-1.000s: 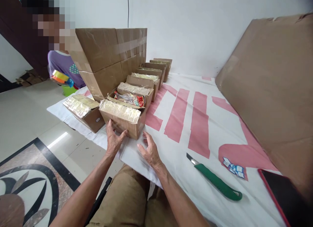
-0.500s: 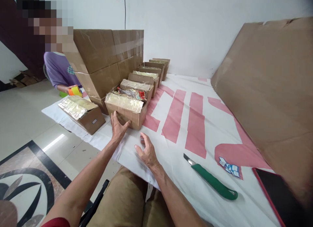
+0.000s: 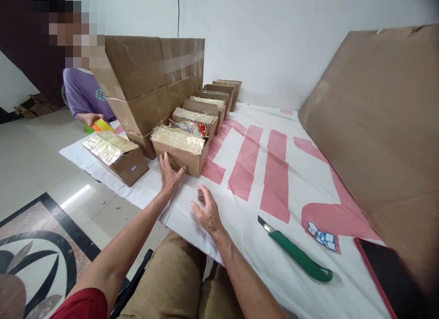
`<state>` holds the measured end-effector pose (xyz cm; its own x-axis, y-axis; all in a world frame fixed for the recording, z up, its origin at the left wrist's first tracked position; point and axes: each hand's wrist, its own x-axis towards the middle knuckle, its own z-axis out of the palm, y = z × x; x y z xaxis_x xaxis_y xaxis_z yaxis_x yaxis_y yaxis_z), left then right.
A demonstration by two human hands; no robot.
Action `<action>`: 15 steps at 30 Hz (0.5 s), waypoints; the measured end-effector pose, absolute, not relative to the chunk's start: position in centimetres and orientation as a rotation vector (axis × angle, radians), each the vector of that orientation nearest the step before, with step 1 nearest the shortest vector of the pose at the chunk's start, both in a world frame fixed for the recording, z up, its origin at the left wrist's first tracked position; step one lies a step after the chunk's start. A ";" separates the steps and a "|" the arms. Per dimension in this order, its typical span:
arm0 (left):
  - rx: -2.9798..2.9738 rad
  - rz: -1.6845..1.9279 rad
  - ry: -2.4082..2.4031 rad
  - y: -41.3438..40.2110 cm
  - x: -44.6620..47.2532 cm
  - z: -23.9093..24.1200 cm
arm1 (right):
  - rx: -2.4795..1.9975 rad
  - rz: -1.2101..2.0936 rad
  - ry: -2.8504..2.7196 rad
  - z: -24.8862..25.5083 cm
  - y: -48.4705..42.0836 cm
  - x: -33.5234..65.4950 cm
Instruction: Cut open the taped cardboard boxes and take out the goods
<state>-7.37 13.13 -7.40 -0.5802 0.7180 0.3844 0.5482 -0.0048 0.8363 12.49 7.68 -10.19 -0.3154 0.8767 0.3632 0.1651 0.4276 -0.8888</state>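
Observation:
My left hand presses with spread fingers against the near side of a small cardboard box. That box heads a row of similar boxes, and a pale, shiny flap lies across its top. Behind the flap a clear and red plastic packet shows. Just right of my left hand, my right hand hovers near the table edge with curved fingers apart, touching no box. To the left sits another cardboard box with a shiny, pale top and a small label.
A stack of large taped cartons stands behind the row. A green utility knife, blade out, and a red-edged phone lie at right, below a large cardboard sheet. Across the table, a person in purple holds something yellow and orange.
My left hand has stayed on the box, which has slid slightly away from the near edge. My right hand has barely moved. The other person's hand has shifted on the yellow and orange thing.

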 end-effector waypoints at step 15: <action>1.644 1.857 2.360 -1.3 -20.2 1.7 | -0.972 1.027 -1.775 -9.1 8.6 13.0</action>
